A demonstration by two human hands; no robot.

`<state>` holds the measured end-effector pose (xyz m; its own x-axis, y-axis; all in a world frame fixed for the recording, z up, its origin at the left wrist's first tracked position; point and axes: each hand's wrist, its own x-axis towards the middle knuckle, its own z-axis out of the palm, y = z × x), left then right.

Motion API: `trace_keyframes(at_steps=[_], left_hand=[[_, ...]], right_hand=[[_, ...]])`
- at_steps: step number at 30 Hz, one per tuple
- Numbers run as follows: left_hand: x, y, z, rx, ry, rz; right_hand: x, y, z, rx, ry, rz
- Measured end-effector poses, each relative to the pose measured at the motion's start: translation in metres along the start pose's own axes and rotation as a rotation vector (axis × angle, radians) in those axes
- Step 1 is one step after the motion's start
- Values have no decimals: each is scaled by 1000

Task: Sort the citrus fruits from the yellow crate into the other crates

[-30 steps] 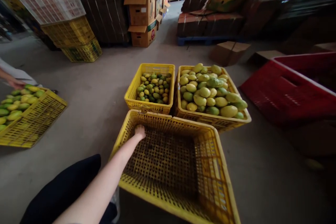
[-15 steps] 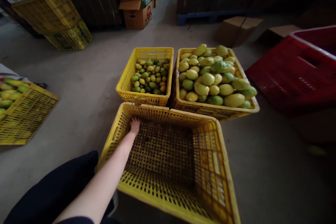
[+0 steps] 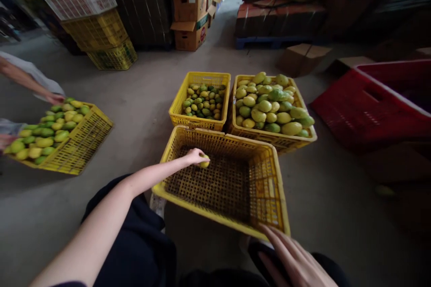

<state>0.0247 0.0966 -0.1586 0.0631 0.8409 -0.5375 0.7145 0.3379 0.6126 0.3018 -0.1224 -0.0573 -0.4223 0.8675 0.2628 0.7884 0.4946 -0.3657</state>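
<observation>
My left hand (image 3: 195, 157) is closed on a small yellow fruit (image 3: 204, 161), held over the inside of a large yellow crate (image 3: 220, 220) in front of me. Apart from that fruit, the crate shows only its bare, dark, perforated bottom. My right hand (image 3: 292, 258) holds nothing; its fingers are stretched out at the crate's near right corner, the fingertips by the rim. Behind stand a yellow crate of small green-yellow fruit (image 3: 204, 101) and another heaped with larger yellow-green fruit (image 3: 269, 105).
At left, a person's hand (image 3: 55, 97) is at a tilted crate (image 3: 89, 143) full of green-yellow fruit. A red crate (image 3: 363, 107) stands at right. Stacked crates (image 3: 97, 31), cardboard boxes (image 3: 186, 13) and a loaded blue pallet (image 3: 276, 42) are farther back.
My left hand has moved right from the crate's far left corner and now holds a yellow fruit. My right hand has come into view. More of the person at left shows.
</observation>
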Motion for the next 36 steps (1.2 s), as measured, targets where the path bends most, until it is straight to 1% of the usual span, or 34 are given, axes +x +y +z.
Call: trace_keyframes(at_steps=[2,4,6,8,9,11,13,15,17,19,20,21,23,24,25,26,27,28,30,32,36], left_hand=[[-40,32,-2,-259,-194,84],[-85,59,-2,-434,-370,165],[-129,77,-1,-549,-485,215],[-166,84,-1,-611,-541,221],[-180,84,-1,-621,-546,220],[-200,76,-6,-610,-518,214],[-210,60,-18,-597,-441,197],[-213,33,-38,-577,-319,191],[-213,-5,-64,-493,-167,245],[-212,-52,-93,-315,7,336],[-212,-77,-108,-231,142,327],[-211,-101,-122,-156,293,283],[-210,-144,-149,46,574,152],[-209,-161,-160,131,670,125],[-207,-175,-171,193,713,101],[-206,-186,-180,235,716,84],[-203,-194,-187,258,693,66],[-201,-199,-192,262,649,48],[-194,-202,-198,212,554,12],[-185,-198,-198,61,502,-11],[-163,-182,-189,-434,551,20]], right_hand=[[21,-16,-5,2,22,77],[38,-32,-4,45,102,143],[52,-45,1,123,159,199],[63,-55,9,202,172,226],[68,-60,13,236,163,228],[76,-68,19,279,122,218],[82,-76,24,280,87,194],[87,-80,28,247,80,165],[90,-80,31,204,80,154],[91,-74,33,153,78,160],[91,-70,33,124,82,163],[91,-66,33,92,89,162],[91,-59,34,33,99,155],[91,-56,35,8,98,156],[91,-55,36,-15,92,162],[92,-54,37,-36,84,172],[92,-55,38,-54,72,185],[93,-55,39,-71,60,197],[95,-57,40,-100,38,218],[95,-58,40,-124,27,234],[93,-58,35,-161,13,248]])
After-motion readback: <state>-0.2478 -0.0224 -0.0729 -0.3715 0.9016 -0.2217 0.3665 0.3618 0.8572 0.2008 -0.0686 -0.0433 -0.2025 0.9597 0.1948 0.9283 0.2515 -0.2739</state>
